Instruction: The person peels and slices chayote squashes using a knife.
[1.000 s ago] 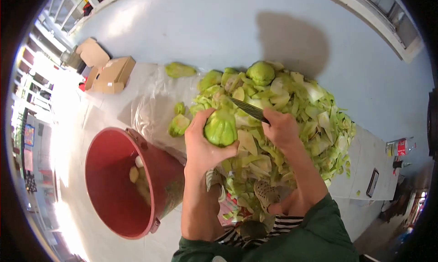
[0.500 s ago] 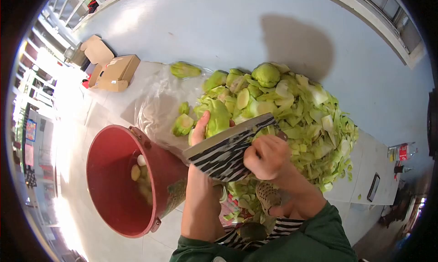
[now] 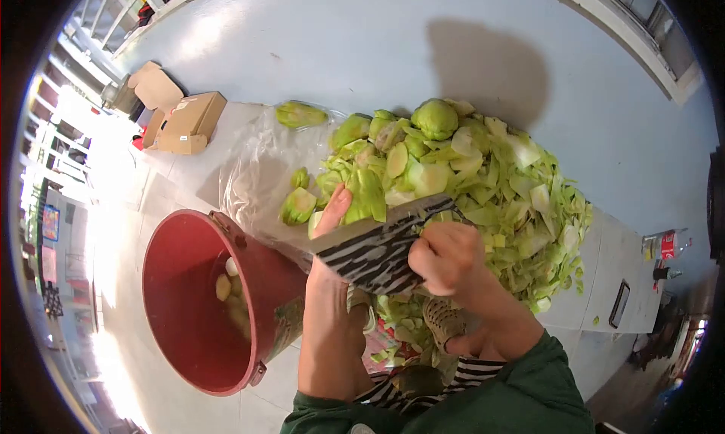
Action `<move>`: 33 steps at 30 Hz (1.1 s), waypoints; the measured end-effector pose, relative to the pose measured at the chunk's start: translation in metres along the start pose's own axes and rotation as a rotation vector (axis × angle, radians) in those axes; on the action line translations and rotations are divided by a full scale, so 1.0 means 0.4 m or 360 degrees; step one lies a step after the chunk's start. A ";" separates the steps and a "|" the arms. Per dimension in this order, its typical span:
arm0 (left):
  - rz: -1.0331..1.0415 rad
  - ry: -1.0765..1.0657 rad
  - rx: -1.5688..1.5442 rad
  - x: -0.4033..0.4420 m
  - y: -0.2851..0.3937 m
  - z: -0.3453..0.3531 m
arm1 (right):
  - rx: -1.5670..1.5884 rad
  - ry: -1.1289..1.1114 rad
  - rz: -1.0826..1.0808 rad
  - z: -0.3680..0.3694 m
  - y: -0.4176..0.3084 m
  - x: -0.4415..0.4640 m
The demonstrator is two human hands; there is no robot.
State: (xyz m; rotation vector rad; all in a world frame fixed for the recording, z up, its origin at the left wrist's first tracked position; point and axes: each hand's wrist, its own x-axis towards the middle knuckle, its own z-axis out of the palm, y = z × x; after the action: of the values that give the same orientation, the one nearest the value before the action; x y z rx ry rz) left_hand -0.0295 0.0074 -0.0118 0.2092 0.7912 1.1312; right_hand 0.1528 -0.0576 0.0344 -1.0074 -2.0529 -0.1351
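Observation:
My right hand (image 3: 447, 259) is closed around the grip of a broad-bladed cleaver (image 3: 374, 249); the fist hides most of the handle. Black and white stripes show across the blade, like the striped cloth on my legs. Behind the blade, my left hand (image 3: 332, 210) holds a pale green chayote (image 3: 368, 195), thumb along its side and fingers mostly hidden. The blade's upper edge lies at the chayote's lower side; I cannot tell whether it cuts in. Just beyond is a heap of green peelings (image 3: 521, 207), with a whole chayote (image 3: 436, 120) on top.
A red bucket (image 3: 253, 313) with several pale peeled pieces (image 3: 237, 298) inside stands at left. Clear plastic sheeting (image 3: 253, 169) lies behind it, near an open cardboard box (image 3: 192, 120). At right are a phone (image 3: 620, 304) and a plastic bottle (image 3: 668, 245).
The cleaver and my right hand have shifted slightly right, and the blade is tilted a little differently. My left hand still holds the chayote. The whole view has shifted slightly.

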 end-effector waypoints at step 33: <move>-0.0212 -0.0750 -0.0186 -0.046 0.060 0.001 | -0.0315 -0.0221 0.0633 0.049 0.069 -0.045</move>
State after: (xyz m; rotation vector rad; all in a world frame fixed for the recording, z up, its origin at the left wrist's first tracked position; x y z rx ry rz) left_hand -0.0500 0.0021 0.0095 0.3064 0.3147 0.9476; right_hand 0.1660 -0.0417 0.0021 -1.5660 -1.9438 -0.0618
